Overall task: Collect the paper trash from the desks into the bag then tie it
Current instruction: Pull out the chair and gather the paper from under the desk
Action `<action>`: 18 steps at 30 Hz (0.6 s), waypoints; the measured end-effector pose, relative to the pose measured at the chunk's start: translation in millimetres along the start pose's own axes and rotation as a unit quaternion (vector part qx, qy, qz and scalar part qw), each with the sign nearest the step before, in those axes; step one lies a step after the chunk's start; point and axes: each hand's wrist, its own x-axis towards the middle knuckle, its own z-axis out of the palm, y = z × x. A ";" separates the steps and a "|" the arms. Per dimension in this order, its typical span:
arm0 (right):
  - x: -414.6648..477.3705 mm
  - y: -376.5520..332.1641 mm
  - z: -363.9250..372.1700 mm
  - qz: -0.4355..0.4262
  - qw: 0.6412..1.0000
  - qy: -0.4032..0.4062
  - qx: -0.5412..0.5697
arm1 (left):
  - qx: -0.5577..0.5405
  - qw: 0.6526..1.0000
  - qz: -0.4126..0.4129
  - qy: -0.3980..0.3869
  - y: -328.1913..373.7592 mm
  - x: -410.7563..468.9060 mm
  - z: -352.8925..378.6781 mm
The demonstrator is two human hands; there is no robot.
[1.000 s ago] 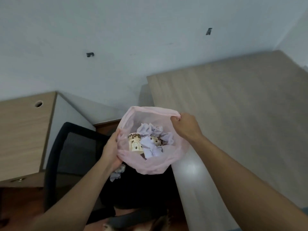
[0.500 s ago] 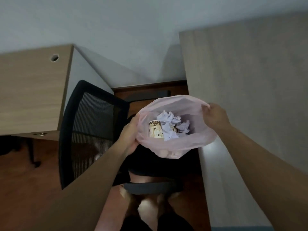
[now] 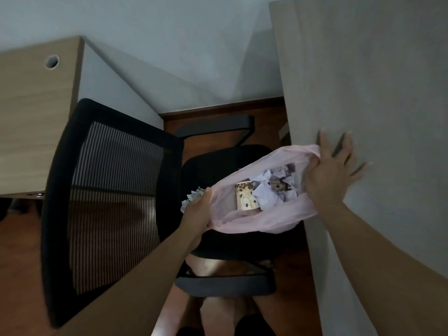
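Now the pink bag [image 3: 244, 215] hangs over the black seat of the office chair [image 3: 116, 190], its mouth stretched open from about 8 o'clock to 2 o'clock across the middle of the view. The left hand [image 3: 197, 210] is closed on the rim at the bag's 8 o'clock end, with a crumpled scrap of paper [image 3: 192, 197] bunched against its knuckles outside the bag. The right hand [image 3: 332, 170] has changed most: half a second ago it pinched the rim with curled fingers, while here its fingers are spread open, blurred by motion, over the edge of the grey desk [image 3: 375, 105] at 3 o'clock, with the rim lying under the palm; whether the thumb still pinches the plastic cannot be told. Inside the bag lie a spotted paper cup [image 3: 246, 198] on its side toward the left and crumpled white paper [image 3: 266, 192] heaped to its right. The view has tilted further down since the earlier frame, so the mesh chair back fills the 9 o'clock side, and the wooden desk [image 3: 31, 112] with its cable hole sits at 10 o'clock.
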 end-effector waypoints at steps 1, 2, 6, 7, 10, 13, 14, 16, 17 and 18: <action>-1.8 2.0 3.8 -0.005 1.000 0.010 -0.001 | -0.006 1.000 -0.009 -0.001 -3.6 5.1 -0.8; -2.3 2.9 6.0 -0.007 1.000 0.018 0.001 | -0.015 1.000 -0.017 -0.003 -8.4 11.2 -1.7; 1.8 -2.1 4.4 -0.001 1.000 0.019 0.000 | -0.058 0.997 -0.042 -0.011 -16.4 27.3 -9.6; 2.4 -3.6 3.7 -0.001 1.000 0.017 -0.007 | -0.064 0.997 -0.048 -0.019 -18.4 33.3 -12.7; 5.3 -4.1 5.5 0.009 1.000 0.013 -0.019 | -0.066 0.996 -0.048 -0.046 -20.5 56.6 -20.1; 6.7 -2.6 8.2 0.006 0.999 0.007 -0.037 | -0.004 0.999 -0.020 -0.031 -20.2 86.1 -26.7; 6.7 -2.1 9.2 0.008 0.999 0.008 -0.039 | 0.037 0.999 0.001 -0.014 -22.0 97.2 -29.6; 7.1 -1.4 11.3 0.014 0.999 0.014 -0.035 | 0.152 0.985 0.072 0.036 -29.2 123.9 -35.0; 6.7 -1.7 12.4 0.013 0.999 0.019 -0.034 | 0.220 0.968 0.104 0.059 -34.8 138.6 -37.2; 6.6 -2.4 13.1 0.012 0.999 0.025 -0.035 | 0.283 0.947 0.127 0.079 -41.3 151.7 -37.4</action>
